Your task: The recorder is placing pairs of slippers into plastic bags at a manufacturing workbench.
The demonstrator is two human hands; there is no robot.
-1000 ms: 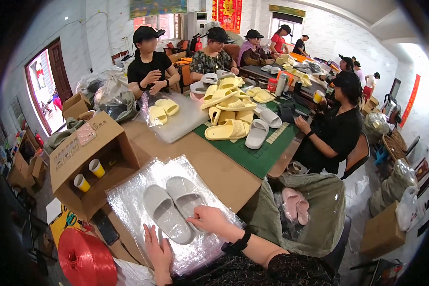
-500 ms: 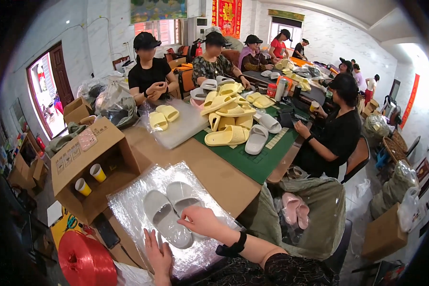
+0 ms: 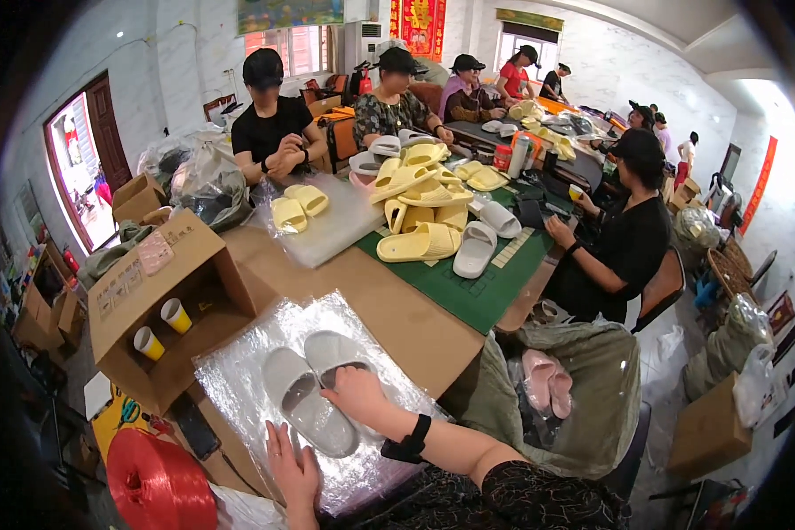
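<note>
A pair of grey slippers [image 3: 314, 389] is lying side by side on a clear plastic sheet [image 3: 238, 371] on the bench [image 3: 397, 309], long axes running away to the upper left. The right hand [image 3: 359, 396] is being pressed flat, fingers together, on the nearer right slipper; the left hand [image 3: 293, 461] is resting open just below the left one.

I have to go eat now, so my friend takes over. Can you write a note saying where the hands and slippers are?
Left hand: flat on the clear plastic bag, at its near edge, holding nothing.
Right hand: open, pressing on the right grey slipper.
Left grey slipper lies beside it; the pair sits side by side on top of the bag, on the brown table.
Done: pair lined up on the bag.
Left: the slippers are not yet inside the bag.
Nearby: red twine spool, cardboard box.
</note>
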